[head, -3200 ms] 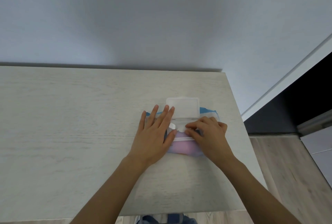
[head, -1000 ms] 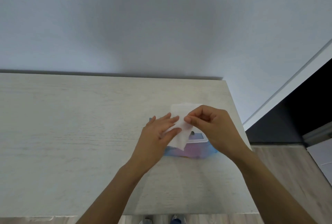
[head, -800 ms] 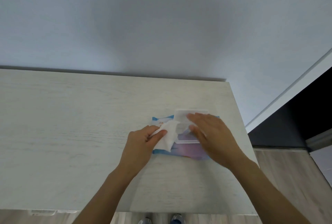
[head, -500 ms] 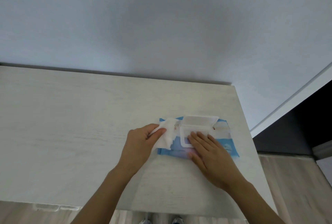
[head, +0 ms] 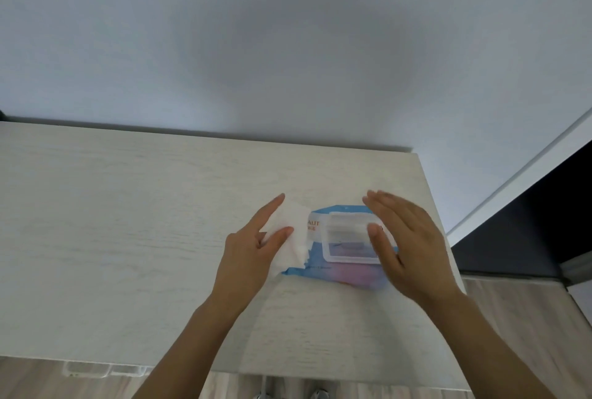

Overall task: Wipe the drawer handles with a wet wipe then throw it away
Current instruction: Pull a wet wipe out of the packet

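Observation:
A blue and pink pack of wet wipes (head: 317, 267) lies on the pale wooden top (head: 128, 222) near its right end, its clear plastic lid (head: 347, 240) down. My left hand (head: 253, 248) pinches a white wet wipe (head: 290, 238) between thumb and fingers, just left of the pack. My right hand (head: 407, 245) hovers flat over the right side of the pack, fingers straight, holding nothing. No drawer handles are clearly in view.
A plain grey wall rises behind the top. To the right stand a white door frame (head: 519, 174) and a dark opening (head: 538, 213). Wooden floor (head: 528, 318) shows below right. A clear plastic piece (head: 93, 370) shows under the front edge.
My right hand drew a wipe from the pack and passed it to my left hand. It then pressed the lid down and has now lifted off the pack.

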